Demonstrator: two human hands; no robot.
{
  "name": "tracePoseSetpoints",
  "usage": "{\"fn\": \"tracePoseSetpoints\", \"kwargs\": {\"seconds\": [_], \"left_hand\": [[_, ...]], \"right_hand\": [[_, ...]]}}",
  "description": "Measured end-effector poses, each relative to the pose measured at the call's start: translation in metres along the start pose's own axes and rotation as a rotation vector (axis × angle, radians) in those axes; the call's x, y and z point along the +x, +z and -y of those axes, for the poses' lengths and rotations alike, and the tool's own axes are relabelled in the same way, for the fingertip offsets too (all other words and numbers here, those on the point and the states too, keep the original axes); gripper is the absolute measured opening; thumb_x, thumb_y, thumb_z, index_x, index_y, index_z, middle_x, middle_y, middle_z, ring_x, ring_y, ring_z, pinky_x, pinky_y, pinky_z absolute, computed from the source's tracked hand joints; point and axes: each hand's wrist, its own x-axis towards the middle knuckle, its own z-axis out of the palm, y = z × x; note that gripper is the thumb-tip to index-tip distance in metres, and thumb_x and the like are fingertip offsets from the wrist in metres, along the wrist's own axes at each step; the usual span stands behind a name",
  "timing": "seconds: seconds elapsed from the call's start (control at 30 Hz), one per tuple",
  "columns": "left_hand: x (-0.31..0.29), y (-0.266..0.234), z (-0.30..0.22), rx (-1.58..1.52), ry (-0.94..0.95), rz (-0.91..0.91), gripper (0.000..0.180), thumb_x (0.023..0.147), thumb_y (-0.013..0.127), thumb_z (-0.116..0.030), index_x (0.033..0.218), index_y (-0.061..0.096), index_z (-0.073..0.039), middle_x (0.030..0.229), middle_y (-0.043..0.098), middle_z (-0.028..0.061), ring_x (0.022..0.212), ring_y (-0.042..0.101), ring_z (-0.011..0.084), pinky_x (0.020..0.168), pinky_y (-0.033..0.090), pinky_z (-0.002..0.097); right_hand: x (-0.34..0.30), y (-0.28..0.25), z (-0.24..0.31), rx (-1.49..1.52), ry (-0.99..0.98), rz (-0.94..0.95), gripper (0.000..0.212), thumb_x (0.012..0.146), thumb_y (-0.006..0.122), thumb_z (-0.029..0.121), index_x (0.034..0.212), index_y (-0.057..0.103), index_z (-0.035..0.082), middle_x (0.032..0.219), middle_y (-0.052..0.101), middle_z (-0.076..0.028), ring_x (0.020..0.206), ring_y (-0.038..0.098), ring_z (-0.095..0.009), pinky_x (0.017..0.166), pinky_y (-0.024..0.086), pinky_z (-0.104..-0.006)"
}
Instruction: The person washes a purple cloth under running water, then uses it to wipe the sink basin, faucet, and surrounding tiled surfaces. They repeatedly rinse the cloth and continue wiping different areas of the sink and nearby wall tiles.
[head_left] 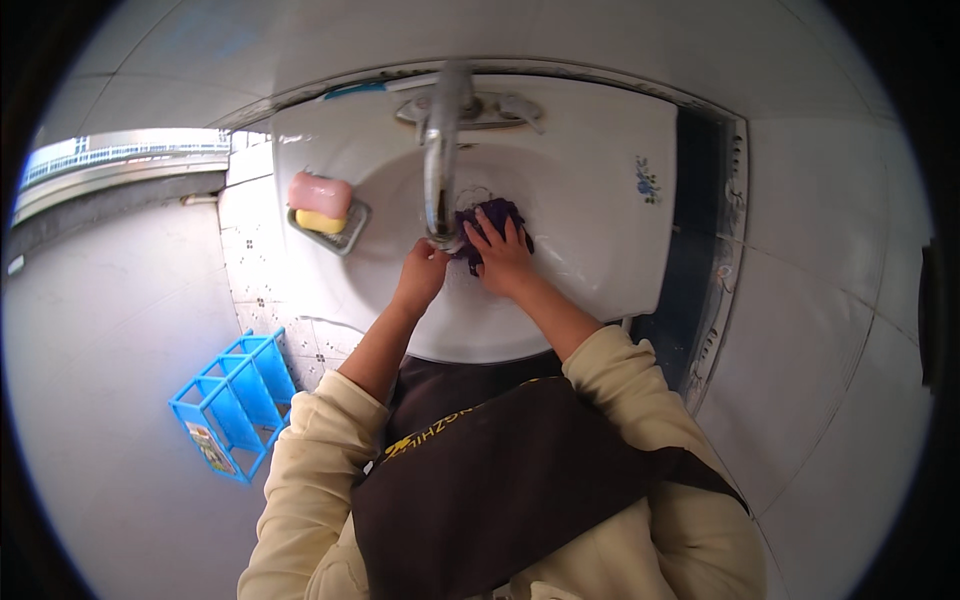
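A dark purple cloth (513, 212) lies bunched and wet in the white washbasin (590, 200). Over it rests my right hand (503, 262), its fingers spread and pressing flat on the fabric. Beside the cloth, right under the end of the silver faucet (440, 170), my left hand (425, 268) has its fingers drawn together in a pinch. Something whitish, water or foam, shows at those fingertips; what they hold is too small to make out. The spout hides part of the basin behind it.
On the basin's left rim a soap dish (345, 238) carries a pink soap bar (320, 188) and a yellow one (320, 221). A blue plastic rack (235, 400) stands on the floor at the left. Tiled walls (800, 200) enclose the back and right.
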Motion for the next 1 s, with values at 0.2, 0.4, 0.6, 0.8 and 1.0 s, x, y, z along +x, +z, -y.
{"fn": "tracePoseSetpoints", "kwargs": {"seconds": [0.2,0.4,0.6,0.8,1.0], "left_hand": [[-0.027,-0.051,-0.026,-0.124,0.319,-0.213,0.015,0.086,0.048,-0.013,0.093,0.054,-0.001,0.084,0.061,0.0111,0.074,0.062,0.0186,0.066,0.046,0.0284],[-0.009,-0.137,-0.049,0.355,0.644,-0.840,0.027,0.086,0.048,-0.019,0.107,0.050,-0.002,0.105,0.052,0.0140,0.098,0.049,0.0254,0.079,0.041,0.0336],[0.031,-0.161,-0.048,0.357,0.541,-0.555,0.032,0.077,0.056,-0.021,0.104,0.055,-0.004,0.103,0.054,0.0180,0.093,0.050,0.0337,0.083,0.041,0.0372],[0.026,-0.160,-0.035,0.350,0.535,-0.435,0.028,0.075,0.058,-0.022,0.097,0.058,-0.004,0.098,0.055,0.0164,0.092,0.051,0.0319,0.082,0.042,0.0369],[0.013,-0.158,-0.020,0.402,0.648,-0.422,0.034,0.075,0.058,-0.016,0.108,0.054,-0.007,0.112,0.046,0.0171,0.104,0.043,0.0339,0.089,0.037,0.0387]], "right_hand": [[0.021,-0.038,0.019,0.080,0.024,0.228,0.056,0.079,0.049,0.023,0.131,0.030,0.020,0.141,0.018,0.001,0.123,0.019,-0.041,0.102,0.014,-0.0529],[0.034,0.012,0.060,0.587,0.104,-0.398,0.031,0.076,0.052,0.024,0.103,0.054,0.009,0.111,0.048,-0.012,0.102,0.045,-0.033,0.088,0.032,-0.0521],[0.004,-0.040,0.106,-0.108,0.075,-0.067,0.032,0.074,0.058,0.027,0.094,0.056,0.003,0.094,0.055,-0.014,0.089,0.054,-0.034,0.068,0.046,-0.0451],[0.047,-0.030,0.136,1.320,0.288,0.082,0.042,0.080,0.052,0.015,0.117,0.036,0.002,0.100,0.051,-0.013,0.092,0.053,-0.027,0.068,0.051,-0.0421],[0.057,-0.016,0.146,1.554,0.263,0.009,0.036,0.082,0.044,0.004,0.116,0.033,-0.001,0.101,0.050,-0.014,0.088,0.054,-0.020,0.066,0.053,-0.0335]]}}
